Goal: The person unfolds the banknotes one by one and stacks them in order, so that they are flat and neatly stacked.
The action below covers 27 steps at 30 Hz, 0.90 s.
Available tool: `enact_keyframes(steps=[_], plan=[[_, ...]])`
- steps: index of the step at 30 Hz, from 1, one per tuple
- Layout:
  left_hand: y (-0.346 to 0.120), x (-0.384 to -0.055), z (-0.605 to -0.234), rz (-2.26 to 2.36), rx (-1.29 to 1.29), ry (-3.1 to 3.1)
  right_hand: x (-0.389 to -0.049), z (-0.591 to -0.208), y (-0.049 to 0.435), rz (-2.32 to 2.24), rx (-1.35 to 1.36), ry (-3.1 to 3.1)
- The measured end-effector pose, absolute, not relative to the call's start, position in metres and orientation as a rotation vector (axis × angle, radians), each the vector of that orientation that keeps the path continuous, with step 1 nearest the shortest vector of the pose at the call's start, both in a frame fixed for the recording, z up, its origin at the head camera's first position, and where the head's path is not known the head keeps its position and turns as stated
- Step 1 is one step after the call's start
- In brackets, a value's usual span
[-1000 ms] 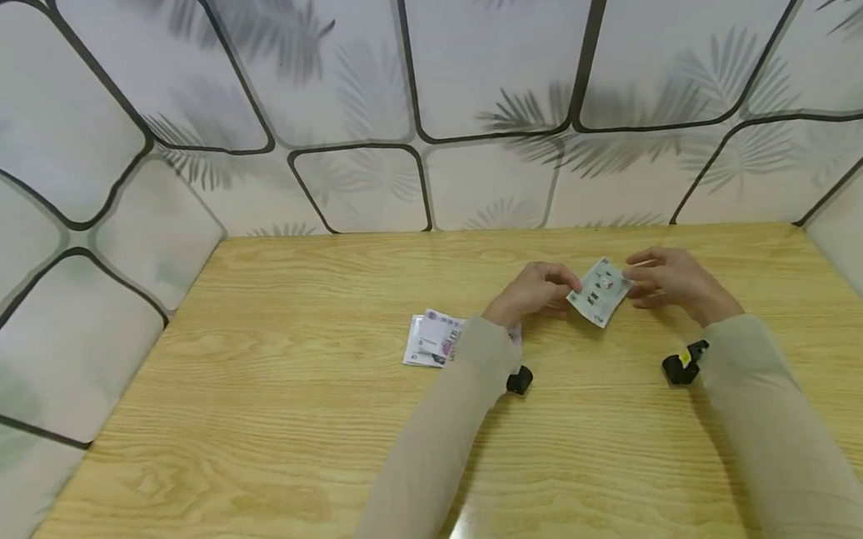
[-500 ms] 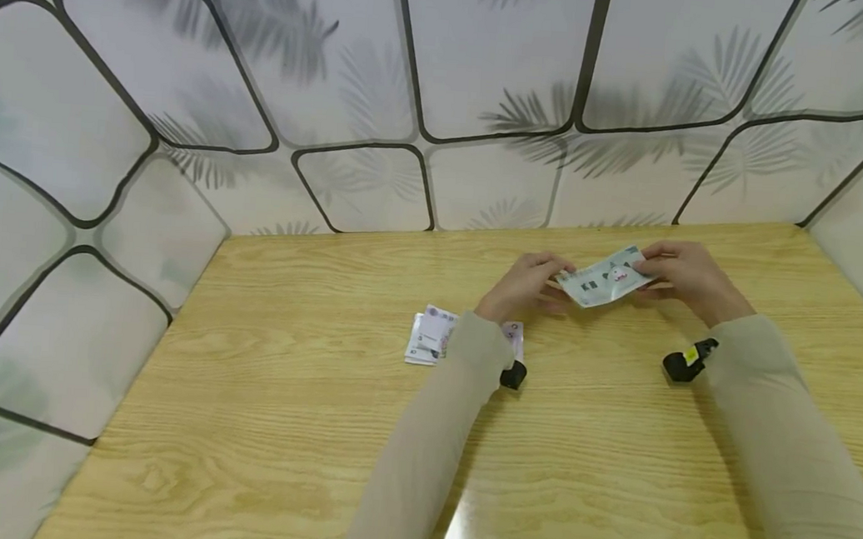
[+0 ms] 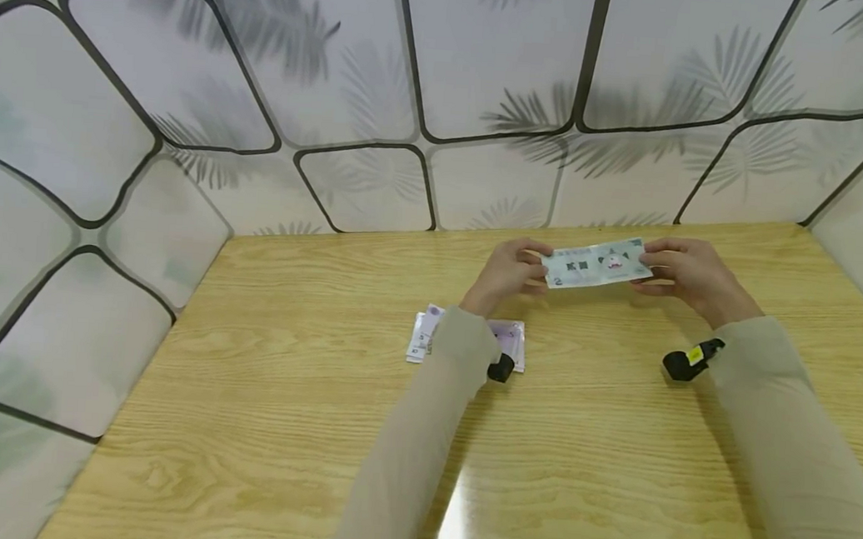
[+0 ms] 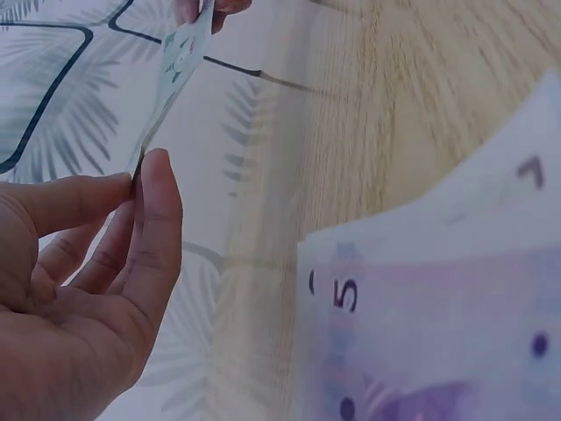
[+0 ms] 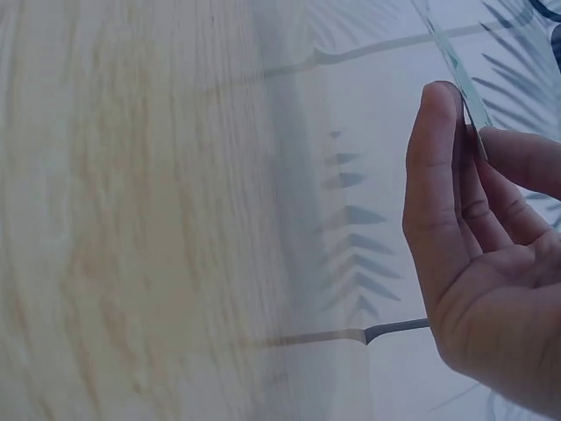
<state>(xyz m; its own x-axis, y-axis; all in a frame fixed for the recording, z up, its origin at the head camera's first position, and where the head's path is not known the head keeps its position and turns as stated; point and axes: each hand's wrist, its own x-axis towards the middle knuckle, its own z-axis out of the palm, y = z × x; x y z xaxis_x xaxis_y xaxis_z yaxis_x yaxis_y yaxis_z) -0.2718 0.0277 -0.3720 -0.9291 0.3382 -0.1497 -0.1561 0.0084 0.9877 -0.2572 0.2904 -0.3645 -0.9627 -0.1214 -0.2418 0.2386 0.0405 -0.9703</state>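
Note:
A pale green banknote [image 3: 597, 264], with a printed 2 at its lower left corner, is stretched out flat between both hands over the far part of the table. My left hand [image 3: 508, 273] pinches its left end between thumb and fingers, as the left wrist view also shows. The opposite end is pinched by my right hand [image 3: 694, 278]; from the right wrist the note [image 5: 465, 83] appears nearly edge-on. Below the left wrist lies a small pile of purple and white notes [image 3: 511, 342], partly hidden by the sleeve. Its top note [image 4: 421, 324] bears a 5.
The wooden table [image 3: 256, 416] runs back to a wall [image 3: 483, 181] patterned with leaves and dark outlines. Black wrist cameras [image 3: 684, 364] hang under both sleeves, the left one close over the pile.
The banknote has gone from slanted and steeply tilted to level and spread out. My left hand has moved left, and my right hand has taken a pinch on the right end.

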Motion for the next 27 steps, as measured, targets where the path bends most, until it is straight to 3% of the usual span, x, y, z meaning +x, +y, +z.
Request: enact_keyframes(steps=[27], plan=[[-0.007,-0.269,-0.365,1.968,0.255,2.007,-0.249,-0.363,0.268,-2.118,-0.057,2.054]])
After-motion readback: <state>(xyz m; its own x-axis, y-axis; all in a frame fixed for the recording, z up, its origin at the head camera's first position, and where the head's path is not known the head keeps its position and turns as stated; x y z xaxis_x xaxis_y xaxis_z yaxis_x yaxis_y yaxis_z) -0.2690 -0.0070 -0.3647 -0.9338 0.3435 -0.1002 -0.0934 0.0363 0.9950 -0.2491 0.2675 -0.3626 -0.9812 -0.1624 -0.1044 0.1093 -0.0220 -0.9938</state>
